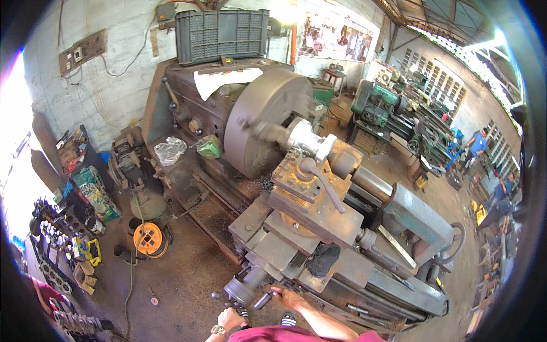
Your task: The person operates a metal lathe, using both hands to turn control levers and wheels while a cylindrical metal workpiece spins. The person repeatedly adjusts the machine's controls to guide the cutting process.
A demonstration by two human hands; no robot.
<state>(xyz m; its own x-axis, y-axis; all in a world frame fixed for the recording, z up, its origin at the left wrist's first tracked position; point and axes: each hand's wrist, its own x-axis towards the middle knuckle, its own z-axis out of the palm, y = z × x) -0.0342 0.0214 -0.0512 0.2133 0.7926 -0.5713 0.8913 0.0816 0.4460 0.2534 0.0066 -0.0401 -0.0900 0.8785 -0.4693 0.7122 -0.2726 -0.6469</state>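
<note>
A large lathe stands before me. Its big round chuck (pixel 242 122) is blurred as if spinning, with a shiny metal workpiece (pixel 305 137) at its centre. Beside the workpiece is the tool post (pixel 307 166) with its long clamping lever (pixel 329 192). My left hand (pixel 230 318), with a wristwatch, is closed at the lower side of the handwheel (pixel 239 290), apparently on one of its handles. My right hand (pixel 289 297) has its fingers curled just right of the dark cylindrical grip (pixel 263 300); what they hold is hidden. A dark cloth (pixel 323 260) lies on the carriage.
A grey crate (pixel 222 37) and white paper (pixel 219 82) rest on the headstock. An orange reel (pixel 151 239) with a cable lies on the floor at left, near clustered parts (pixel 62 239). Other machines (pixel 393 108) and two people (pixel 476 145) are at far right.
</note>
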